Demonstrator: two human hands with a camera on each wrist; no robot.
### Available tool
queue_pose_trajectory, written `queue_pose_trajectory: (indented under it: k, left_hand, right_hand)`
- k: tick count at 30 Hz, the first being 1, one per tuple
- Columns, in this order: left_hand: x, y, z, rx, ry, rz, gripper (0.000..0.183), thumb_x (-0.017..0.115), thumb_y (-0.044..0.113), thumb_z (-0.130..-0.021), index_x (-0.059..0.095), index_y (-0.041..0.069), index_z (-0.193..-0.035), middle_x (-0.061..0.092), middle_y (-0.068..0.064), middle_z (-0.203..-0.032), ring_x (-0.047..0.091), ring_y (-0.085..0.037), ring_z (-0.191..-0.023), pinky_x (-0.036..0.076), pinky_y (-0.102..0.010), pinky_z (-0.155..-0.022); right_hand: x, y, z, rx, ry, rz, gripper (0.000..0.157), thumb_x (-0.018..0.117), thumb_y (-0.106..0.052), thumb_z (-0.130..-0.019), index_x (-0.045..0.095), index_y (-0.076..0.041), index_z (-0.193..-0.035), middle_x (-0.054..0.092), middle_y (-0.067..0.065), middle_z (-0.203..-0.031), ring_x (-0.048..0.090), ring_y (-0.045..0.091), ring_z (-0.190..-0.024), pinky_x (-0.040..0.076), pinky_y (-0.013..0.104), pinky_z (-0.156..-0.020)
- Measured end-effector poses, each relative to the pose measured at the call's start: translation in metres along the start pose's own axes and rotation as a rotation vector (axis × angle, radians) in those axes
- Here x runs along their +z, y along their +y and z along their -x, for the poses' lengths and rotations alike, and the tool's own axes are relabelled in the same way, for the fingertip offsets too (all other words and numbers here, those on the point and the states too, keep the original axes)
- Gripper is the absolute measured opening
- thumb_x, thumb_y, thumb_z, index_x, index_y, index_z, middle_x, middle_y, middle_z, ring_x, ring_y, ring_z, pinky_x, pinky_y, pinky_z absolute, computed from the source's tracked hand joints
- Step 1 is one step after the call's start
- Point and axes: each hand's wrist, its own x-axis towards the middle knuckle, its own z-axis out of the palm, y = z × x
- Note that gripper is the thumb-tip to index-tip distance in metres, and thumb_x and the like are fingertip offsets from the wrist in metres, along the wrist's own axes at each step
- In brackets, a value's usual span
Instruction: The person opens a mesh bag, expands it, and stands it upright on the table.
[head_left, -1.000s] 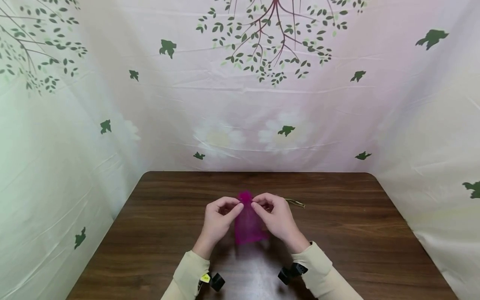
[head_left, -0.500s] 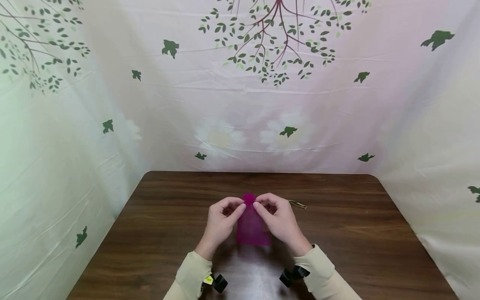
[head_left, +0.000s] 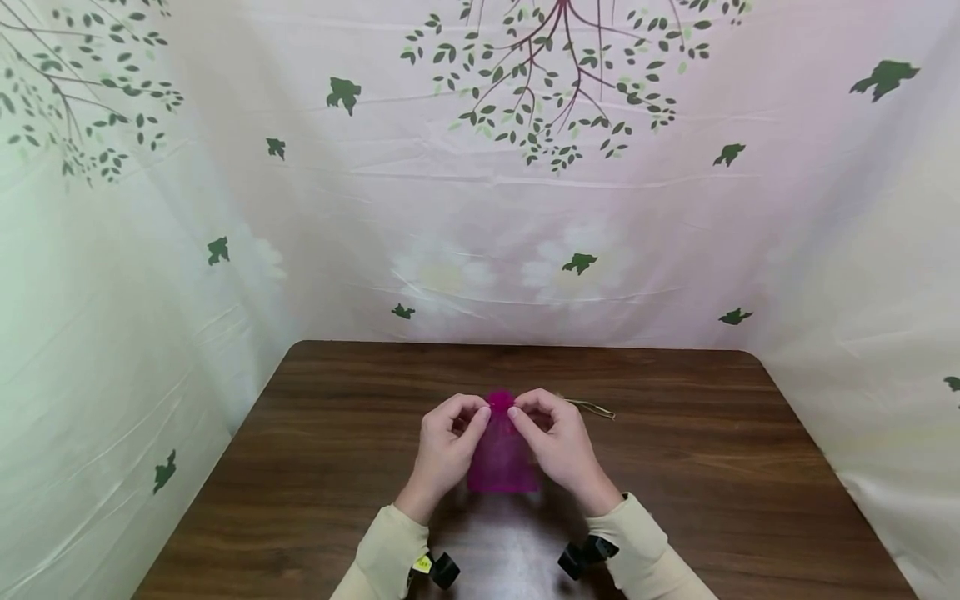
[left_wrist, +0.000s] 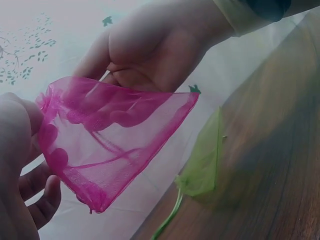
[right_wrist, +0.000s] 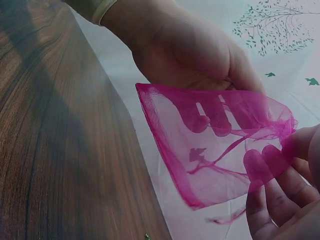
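Note:
Both hands hold a magenta sheer drawstring pouch (head_left: 501, 462) above the middle of the table. My left hand (head_left: 442, 446) pinches the left side of its gathered neck between thumb and index finger. On the opposite side, the neck is pinched the same way by my right hand (head_left: 562, 446). The pouch body hangs below the fingertips, looking flat and see-through. In the left wrist view, drawstring strands (left_wrist: 107, 145) show through the mesh. A ribbon end (right_wrist: 227, 218) dangles below the pouch in the right wrist view.
A green sheer pouch (left_wrist: 204, 155) lies on the dark wooden table (head_left: 345, 417), its pale cord (head_left: 592, 407) stretching out past my right hand. White cloth (head_left: 480, 208) printed with leaves and birds hangs behind and at both sides.
Both hands have shifted slightly to the right in view, still pinching the magenta pouch. Its neck looks more bunched, and its lower part has swung a little.

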Motion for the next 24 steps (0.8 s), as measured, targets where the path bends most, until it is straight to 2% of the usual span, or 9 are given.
queue_pose_trajectory:
  k: [7,14,19,24]
  left_hand:
    - [0.0021,-0.0001,0.0008,0.001,0.049,-0.020,0.010,0.071,-0.008,-0.093,0.070,0.002,-0.092,0.068,-0.010,-0.080,0.056,-0.011,-0.065,0.053,-0.030,-0.054]
    - [-0.0016,0.0008,0.0021,0.000,0.074,0.018,0.009,0.072,0.002,-0.097,0.072,0.010,-0.096,0.070,-0.003,-0.083,0.058,-0.011,-0.066,0.053,-0.029,-0.055]
    - [-0.0033,-0.0016,0.0018,0.020,0.091,0.042,0.008,0.072,0.003,-0.098,0.072,0.012,-0.097,0.069,-0.002,-0.082,0.057,-0.012,-0.065,0.051,-0.029,-0.053]
    - [-0.0035,-0.0012,0.0017,0.018,0.105,0.022,0.009,0.072,0.002,-0.097,0.072,0.011,-0.096,0.068,-0.002,-0.079,0.056,-0.012,-0.064,0.050,-0.027,-0.053]
  right_hand:
    - [0.0025,0.0007,-0.0007,-0.023,0.005,0.026,0.006,0.069,0.004,-0.097,0.068,0.009,-0.099,0.072,0.020,-0.087,0.061,0.007,-0.072,0.052,0.022,-0.064]
    - [0.0031,0.0002,0.0006,-0.046,0.013,0.008,0.004,0.070,-0.002,-0.099,0.071,0.001,-0.101,0.071,0.010,-0.088,0.060,0.009,-0.072,0.052,0.023,-0.062]
    - [0.0029,-0.0005,0.0003,-0.078,0.026,-0.014,0.005,0.071,-0.006,-0.100,0.072,-0.002,-0.101,0.070,0.007,-0.087,0.060,0.012,-0.072,0.051,0.024,-0.062]
    - [0.0032,0.0004,0.0006,-0.057,0.041,-0.008,0.004,0.071,-0.006,-0.100,0.072,-0.002,-0.101,0.070,0.006,-0.087,0.060,0.011,-0.073,0.051,0.024,-0.063]
